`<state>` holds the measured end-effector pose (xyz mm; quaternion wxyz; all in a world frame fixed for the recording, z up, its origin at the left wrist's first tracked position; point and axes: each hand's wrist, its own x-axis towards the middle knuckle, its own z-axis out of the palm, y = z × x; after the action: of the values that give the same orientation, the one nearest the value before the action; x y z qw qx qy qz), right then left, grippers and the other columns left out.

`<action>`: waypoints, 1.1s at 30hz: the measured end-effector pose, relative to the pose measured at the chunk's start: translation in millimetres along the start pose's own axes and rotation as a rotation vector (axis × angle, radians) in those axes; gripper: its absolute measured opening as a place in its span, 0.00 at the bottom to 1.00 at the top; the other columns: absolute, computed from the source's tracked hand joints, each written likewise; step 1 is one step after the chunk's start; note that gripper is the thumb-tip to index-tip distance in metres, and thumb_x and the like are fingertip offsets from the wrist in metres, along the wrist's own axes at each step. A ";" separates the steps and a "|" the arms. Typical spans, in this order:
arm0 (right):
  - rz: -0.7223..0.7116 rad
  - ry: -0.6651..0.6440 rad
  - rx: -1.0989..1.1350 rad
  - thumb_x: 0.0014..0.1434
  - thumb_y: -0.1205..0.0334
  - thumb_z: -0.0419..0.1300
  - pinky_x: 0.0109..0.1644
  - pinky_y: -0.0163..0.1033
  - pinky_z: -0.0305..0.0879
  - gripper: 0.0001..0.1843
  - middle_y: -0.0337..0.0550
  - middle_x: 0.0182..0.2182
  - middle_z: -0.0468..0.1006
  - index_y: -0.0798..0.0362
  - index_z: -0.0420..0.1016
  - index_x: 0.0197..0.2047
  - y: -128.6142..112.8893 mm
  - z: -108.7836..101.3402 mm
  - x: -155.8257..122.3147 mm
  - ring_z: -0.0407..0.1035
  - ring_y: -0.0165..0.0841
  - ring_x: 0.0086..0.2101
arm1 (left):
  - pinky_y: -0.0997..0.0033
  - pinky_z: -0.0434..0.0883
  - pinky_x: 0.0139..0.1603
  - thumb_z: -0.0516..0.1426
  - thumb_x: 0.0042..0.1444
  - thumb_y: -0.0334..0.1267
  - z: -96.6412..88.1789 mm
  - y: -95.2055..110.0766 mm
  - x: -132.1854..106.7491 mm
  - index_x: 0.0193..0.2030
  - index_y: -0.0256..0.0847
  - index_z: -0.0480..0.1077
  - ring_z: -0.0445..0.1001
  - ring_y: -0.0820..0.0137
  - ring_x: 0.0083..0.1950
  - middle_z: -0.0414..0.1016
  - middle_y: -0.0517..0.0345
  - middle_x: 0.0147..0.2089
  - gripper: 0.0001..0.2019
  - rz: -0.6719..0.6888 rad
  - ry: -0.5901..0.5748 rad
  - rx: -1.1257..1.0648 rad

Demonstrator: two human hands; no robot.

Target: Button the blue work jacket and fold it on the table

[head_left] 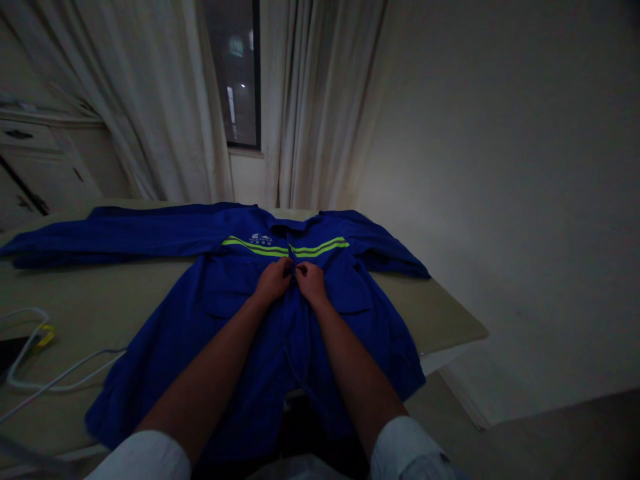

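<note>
White sleeves come in at the lower left and lower right, nearest the viewer, with 2 bare forearms reaching forward from them; they meet at the middle of a blue jacket, which lies spread front side up on a beige-green worktop. Left hand and right hand are side by side at the front opening, just below the chest stripes; each has its fingers closed, pinching the fabric at the opening, though the exact spot gripped is too dark to make out.

Collar points away from the viewer; the jacket's arms stretch out to both sides; the stripes are bright yellow-green, with a small white print above them on the left; below the hands, the 2 front halves part towards the hem.

On the worktop at far left lie a looped white cable, a yellow item and a dark object; behind are pale curtains, a dark window and a cabinet.
</note>
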<state>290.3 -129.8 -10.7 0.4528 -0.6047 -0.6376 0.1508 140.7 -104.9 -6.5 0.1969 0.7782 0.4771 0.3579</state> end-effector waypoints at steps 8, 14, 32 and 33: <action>0.004 -0.010 0.068 0.62 0.64 0.61 0.48 0.40 0.74 0.07 0.44 0.38 0.86 0.50 0.81 0.40 -0.8 -0.3 0.7 0.80 0.37 0.39 | 0.63 0.76 0.54 0.57 0.61 0.26 -4.2 1.8 -2.7 0.55 0.44 0.70 0.82 0.61 0.51 0.84 0.53 0.47 0.16 0.000 0.077 -0.059; 0.005 -0.004 0.110 0.61 0.63 0.60 0.49 0.41 0.74 0.07 0.44 0.38 0.85 0.50 0.80 0.39 -2.6 -1.1 0.5 0.79 0.38 0.39 | 0.66 0.78 0.53 0.58 0.56 0.23 -4.8 -0.9 -0.2 0.51 0.41 0.73 0.83 0.67 0.46 0.82 0.51 0.51 0.18 0.029 0.105 -0.113; -0.019 -0.014 0.202 0.57 0.64 0.57 0.46 0.39 0.73 0.08 0.39 0.35 0.84 0.50 0.78 0.37 -6.1 -4.5 0.8 0.77 0.36 0.37 | 0.57 0.74 0.60 0.57 0.62 0.32 -2.9 -8.7 2.9 0.46 0.42 0.80 0.80 0.58 0.51 0.84 0.48 0.49 0.10 0.021 0.071 0.014; -0.025 -0.020 0.204 0.58 0.65 0.57 0.46 0.39 0.73 0.08 0.39 0.35 0.84 0.50 0.78 0.37 -5.9 -4.3 0.7 0.77 0.36 0.37 | 0.57 0.74 0.60 0.57 0.62 0.31 -3.5 -8.3 2.5 0.45 0.42 0.80 0.80 0.58 0.51 0.84 0.48 0.49 0.11 0.021 0.068 0.020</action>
<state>290.0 -132.0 -3.6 0.5075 -0.5460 -0.6308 0.2153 133.8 -99.0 -8.7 0.1690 0.7724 0.4788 0.3815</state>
